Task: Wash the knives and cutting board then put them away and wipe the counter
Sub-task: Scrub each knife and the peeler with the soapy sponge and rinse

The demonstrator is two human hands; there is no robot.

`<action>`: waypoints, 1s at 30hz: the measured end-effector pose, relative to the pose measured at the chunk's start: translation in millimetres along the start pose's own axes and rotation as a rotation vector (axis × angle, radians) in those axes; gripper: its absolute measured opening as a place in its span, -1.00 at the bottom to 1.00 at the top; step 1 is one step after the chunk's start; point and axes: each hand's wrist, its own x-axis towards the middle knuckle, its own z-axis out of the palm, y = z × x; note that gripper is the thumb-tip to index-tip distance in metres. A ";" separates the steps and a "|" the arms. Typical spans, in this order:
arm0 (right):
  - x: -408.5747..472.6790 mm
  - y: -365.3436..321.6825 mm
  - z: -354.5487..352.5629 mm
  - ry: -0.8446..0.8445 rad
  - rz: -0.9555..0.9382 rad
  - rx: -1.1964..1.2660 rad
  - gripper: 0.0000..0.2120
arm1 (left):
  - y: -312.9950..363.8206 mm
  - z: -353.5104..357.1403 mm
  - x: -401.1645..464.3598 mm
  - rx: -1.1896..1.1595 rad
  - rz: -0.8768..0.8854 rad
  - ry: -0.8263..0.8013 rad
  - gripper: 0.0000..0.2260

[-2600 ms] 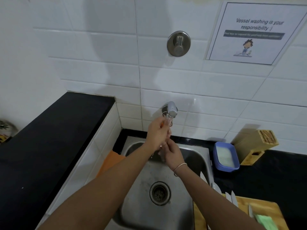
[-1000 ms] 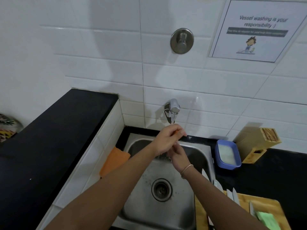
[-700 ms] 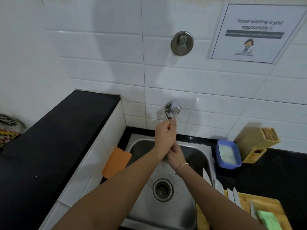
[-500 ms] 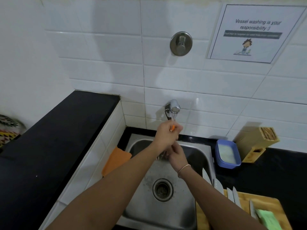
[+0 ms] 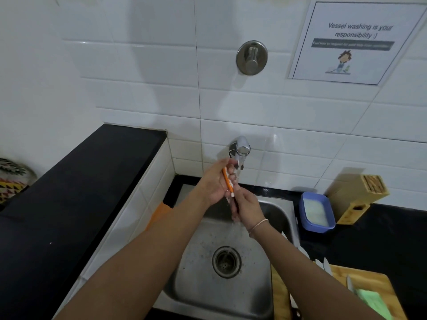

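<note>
Under the running chrome wall tap, the left hand grips an orange-handled knife; the right hand, just below, pinches its dark blade over the steel sink.

Dim, even indoor light from above and behind the camera, throwing soft grey shadows across the white tiled wall and a dark one left of the knife block. Small glints on the tap and wet tiles beside it; black counter nearly featureless. Wide-angle bending of tile lines toward the edges, with motion blur on the left hand, the right hand and the falling water, and fine print on the wall notice unreadable.
</note>
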 end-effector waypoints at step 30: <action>8.9 -8.2 2.5 -0.143 0.220 0.367 -0.56 | 21.8 22.6 19.6 0.108 0.008 0.214 -0.77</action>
